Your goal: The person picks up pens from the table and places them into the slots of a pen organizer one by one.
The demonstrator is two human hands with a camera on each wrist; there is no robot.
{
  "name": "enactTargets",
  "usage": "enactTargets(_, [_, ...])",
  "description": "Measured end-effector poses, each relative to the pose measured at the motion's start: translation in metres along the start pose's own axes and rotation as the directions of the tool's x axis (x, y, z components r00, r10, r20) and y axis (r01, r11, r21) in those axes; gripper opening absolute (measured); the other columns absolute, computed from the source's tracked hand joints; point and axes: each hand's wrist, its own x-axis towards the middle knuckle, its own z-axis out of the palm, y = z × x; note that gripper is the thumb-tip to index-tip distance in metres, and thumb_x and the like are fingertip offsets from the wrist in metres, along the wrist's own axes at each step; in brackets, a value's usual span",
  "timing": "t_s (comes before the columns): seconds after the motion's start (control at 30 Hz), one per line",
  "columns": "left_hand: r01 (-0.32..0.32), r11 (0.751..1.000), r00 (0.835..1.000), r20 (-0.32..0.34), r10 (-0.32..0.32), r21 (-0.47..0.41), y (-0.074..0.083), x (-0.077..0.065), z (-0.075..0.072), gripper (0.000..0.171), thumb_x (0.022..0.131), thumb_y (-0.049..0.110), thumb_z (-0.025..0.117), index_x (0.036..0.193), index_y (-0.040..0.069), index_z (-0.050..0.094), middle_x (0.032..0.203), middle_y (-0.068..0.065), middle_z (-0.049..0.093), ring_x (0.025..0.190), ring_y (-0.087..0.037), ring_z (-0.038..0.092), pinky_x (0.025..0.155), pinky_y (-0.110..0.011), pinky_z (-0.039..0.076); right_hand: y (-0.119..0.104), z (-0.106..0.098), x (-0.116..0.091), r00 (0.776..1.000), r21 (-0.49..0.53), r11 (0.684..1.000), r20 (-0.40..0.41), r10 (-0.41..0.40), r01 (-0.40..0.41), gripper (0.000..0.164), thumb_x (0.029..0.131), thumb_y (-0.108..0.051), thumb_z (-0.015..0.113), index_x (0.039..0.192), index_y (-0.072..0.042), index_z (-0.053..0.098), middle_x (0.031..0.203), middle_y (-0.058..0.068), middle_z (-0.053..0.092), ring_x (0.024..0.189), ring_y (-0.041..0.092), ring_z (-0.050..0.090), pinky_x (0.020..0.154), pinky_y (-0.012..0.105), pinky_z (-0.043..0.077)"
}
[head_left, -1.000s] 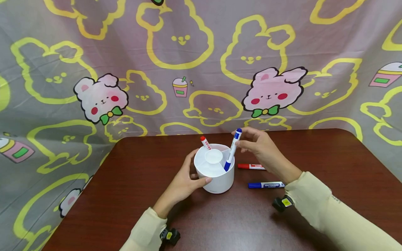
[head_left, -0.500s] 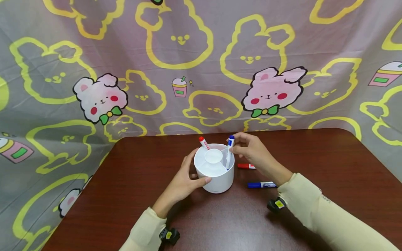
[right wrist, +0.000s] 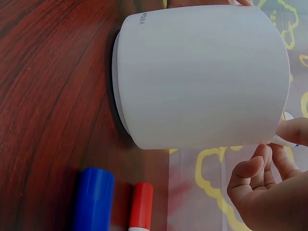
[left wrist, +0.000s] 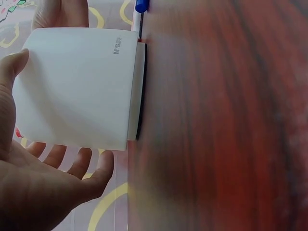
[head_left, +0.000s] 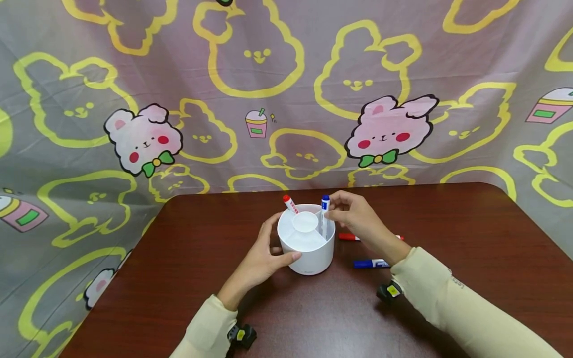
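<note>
"Desk first. What's on it that could fall?"

"The white pot. It might slide or tip if it gets pushed hard."

"What stops that?"

"The left hand, I think. It hugs the pot, thumb in front. Letting go too soon could make it skid."

"And the right hand?"

"It pinches the blue pen, nearly straight up, low end inside the pot's right part. I can't see if it touches the bottom. Tilted badly, it might snag."

"Other pens?"

"1 loose blue pen and 1 loose red pen lie near the pot. A bump from the right hand could roll them."
</note>
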Motion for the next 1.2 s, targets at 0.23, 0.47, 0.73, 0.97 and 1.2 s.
enactTargets(0.23, [-0.038, 0.999, 0.999, 0.021, 0.039, -0.033, 0.0, 0.0, 0.0, 0.093, 0.088, 0.014, 0.084, 0.16, 0.02, 0.026, 0.154, -0.009, 0.052, 0.128, -0.028, 0.057, 0.107, -0.046, 0.051, 0.002, 0.001, 0.001, 1.0, 0.007, 1.0, 0.002, 0.014, -0.014, 0.022, 0.095, -0.008, 0.071, 0.112, 0.002, 0.061, 0.091, 0.003, 0.057, 0.068, 0.016, 0.049, 0.061, 0.028, 0.047])
enactTargets(0.47, [-0.049, 0.998, 0.999, 0.016, 0.049, -0.034, 0.001, 0.0, 0.001, 0.092, 0.088, 0.013, 0.085, 0.159, 0.019, 0.027, 0.156, -0.009, 0.05, 0.129, -0.029, 0.056, 0.107, -0.048, 0.052, 0.003, -0.001, -0.001, 1.0, -0.011, 1.0, 0.005, 0.03, -0.03, 0.022, 0.096, -0.011, 0.071, 0.114, 0.0, 0.063, 0.096, 0.003, 0.06, 0.071, 0.017, 0.052, 0.063, 0.027, 0.05])
enactTargets(0.73, [-0.043, 0.999, 0.999, 0.009, 0.043, -0.023, 0.001, 0.0, 0.0, 0.093, 0.086, 0.015, 0.086, 0.159, 0.021, 0.028, 0.15, -0.011, 0.052, 0.124, -0.028, 0.059, 0.103, -0.041, 0.052, 0.002, -0.013, -0.006, 1.0, -0.028, 0.999, 0.012, 0.024, -0.023, 0.032, 0.096, -0.014, 0.072, 0.122, 0.002, 0.062, 0.105, 0.007, 0.068, 0.073, 0.019, 0.055, 0.066, 0.028, 0.053])
enactTargets(0.97, [-0.029, 0.999, 0.999, 0.017, 0.03, -0.027, 0.0, 0.0, -0.001, 0.095, 0.086, 0.015, 0.086, 0.161, 0.022, 0.028, 0.149, -0.01, 0.051, 0.122, -0.027, 0.059, 0.1, -0.039, 0.054, 0.004, -0.029, -0.013, 1.0, -0.053, 0.998, 0.009, 0.026, -0.026, 0.032, 0.098, -0.015, 0.072, 0.124, 0.001, 0.062, 0.115, 0.016, 0.07, 0.095, 0.023, 0.065, 0.078, 0.035, 0.058])
enactTargets(1.2, [-0.006, 1.0, 1.0, 0.002, 0.006, 0.004, 0.0, -0.001, -0.001, 0.097, 0.086, 0.019, 0.087, 0.163, 0.025, 0.028, 0.157, -0.009, 0.039, 0.124, -0.032, 0.059, 0.099, -0.041, 0.057, 0.006, -0.045, -0.021, 0.999, -0.074, 0.996, -0.003, 0.041, -0.042, 0.033, 0.098, -0.016, 0.072, 0.125, 0.0, 0.062, 0.109, 0.002, 0.073, 0.094, 0.014, 0.066, 0.08, 0.037, 0.058])
